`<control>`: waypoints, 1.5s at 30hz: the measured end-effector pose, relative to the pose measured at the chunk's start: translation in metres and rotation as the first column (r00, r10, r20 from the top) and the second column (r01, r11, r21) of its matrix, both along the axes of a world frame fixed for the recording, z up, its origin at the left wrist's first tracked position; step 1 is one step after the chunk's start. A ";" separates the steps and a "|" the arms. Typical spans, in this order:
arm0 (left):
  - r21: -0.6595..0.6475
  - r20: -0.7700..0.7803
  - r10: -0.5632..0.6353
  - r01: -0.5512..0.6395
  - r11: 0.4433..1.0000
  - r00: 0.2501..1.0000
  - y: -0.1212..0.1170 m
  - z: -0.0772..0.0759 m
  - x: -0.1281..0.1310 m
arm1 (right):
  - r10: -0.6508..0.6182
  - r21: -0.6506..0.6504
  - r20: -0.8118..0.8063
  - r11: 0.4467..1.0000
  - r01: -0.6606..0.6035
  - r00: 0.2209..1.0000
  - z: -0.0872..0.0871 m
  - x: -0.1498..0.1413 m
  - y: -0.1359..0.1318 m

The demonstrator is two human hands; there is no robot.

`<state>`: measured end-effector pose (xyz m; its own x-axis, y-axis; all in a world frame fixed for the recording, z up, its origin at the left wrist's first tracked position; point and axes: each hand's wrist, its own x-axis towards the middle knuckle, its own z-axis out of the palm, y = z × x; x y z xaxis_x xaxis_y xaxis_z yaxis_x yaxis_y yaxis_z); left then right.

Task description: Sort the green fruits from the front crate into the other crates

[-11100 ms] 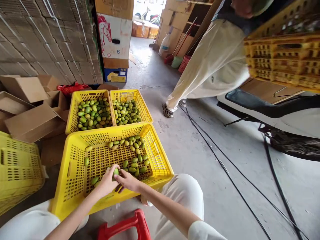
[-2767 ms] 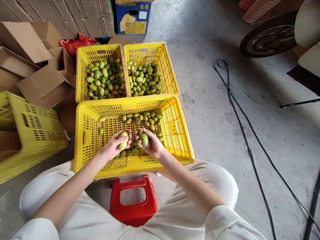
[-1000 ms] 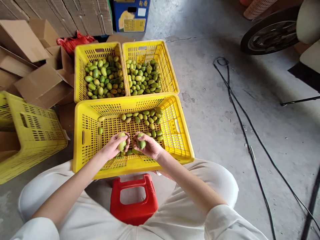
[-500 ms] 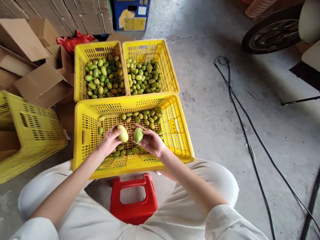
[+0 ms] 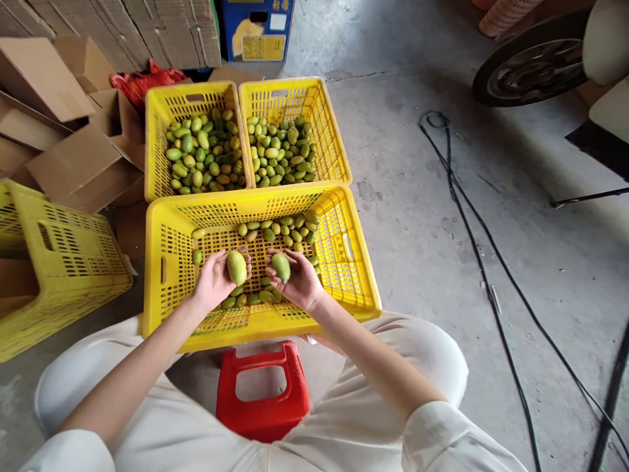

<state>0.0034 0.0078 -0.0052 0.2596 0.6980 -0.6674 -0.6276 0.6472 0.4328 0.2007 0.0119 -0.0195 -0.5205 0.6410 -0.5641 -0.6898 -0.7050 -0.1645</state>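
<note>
My left hand (image 5: 216, 278) cradles a yellow-green oval fruit (image 5: 236, 267), like a small mango, in its palm and fingers. In my right hand (image 5: 301, 278) rests a smaller, greener oval fruit (image 5: 280, 267), with the fingers curled beneath it. Both hands are over the near yellow crate (image 5: 260, 335), a little apart from each other. On the crate's slotted floor lie several loose green fruits (image 5: 297, 236), mostly at the back right; more sit under my hands, partly hidden by them.
Behind stand two yellow crates of green fruit, one left (image 5: 156, 147) and one right (image 5: 339, 154). Cardboard boxes (image 5: 73, 157) and a tilted yellow crate (image 5: 83, 255) are on the left. A red stool (image 5: 263, 413) sits between my legs. Black cable (image 5: 486, 278) crosses the floor right.
My hands have moved slightly apart. Both fruits have turned: the left one now shows a greener side, and the right one sits a little farther right.
</note>
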 end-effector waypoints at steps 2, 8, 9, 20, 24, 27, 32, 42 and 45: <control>-0.004 -0.012 0.067 -0.067 0.998 0.998 0.003 0.001 -0.003 | -0.046 0.014 0.020 0.999 0.046 0.999 0.004 0.001 0.002; 0.108 -0.059 0.021 -0.015 0.994 0.998 0.002 0.002 -0.006 | -0.084 0.079 0.027 0.993 0.082 0.996 0.005 0.002 0.001; 0.116 -0.051 -0.001 0.007 0.993 0.999 0.001 0.002 -0.006 | -0.067 0.083 0.011 0.994 0.066 0.998 0.003 0.002 0.000; 0.072 -0.079 -0.100 0.105 0.992 0.992 0.001 -0.001 -0.001 | 0.034 0.048 -0.013 0.998 -0.033 0.999 -0.001 -0.003 -0.002; 0.003 -0.036 0.070 -0.070 0.998 0.997 0.006 0.002 -0.003 | -0.006 0.049 -0.033 0.999 0.008 0.999 0.002 0.000 0.002; 0.032 -0.056 0.124 -0.122 0.992 0.991 0.011 0.005 -0.010 | -0.032 0.070 0.010 0.997 0.031 0.999 0.002 0.002 0.003; 0.130 -0.041 0.123 -0.117 0.985 0.992 0.020 0.015 -0.024 | -0.026 0.105 0.062 0.994 0.019 0.998 0.003 0.002 0.002; -0.061 -0.053 0.115 -0.118 0.991 0.992 0.018 0.017 -0.013 | 0.086 0.015 0.034 0.996 -0.087 0.996 -0.008 0.002 0.001; -0.024 -0.079 0.115 -0.118 0.993 0.990 0.017 0.014 -0.013 | 0.025 0.030 0.007 0.999 -0.025 1.000 -0.006 0.005 0.005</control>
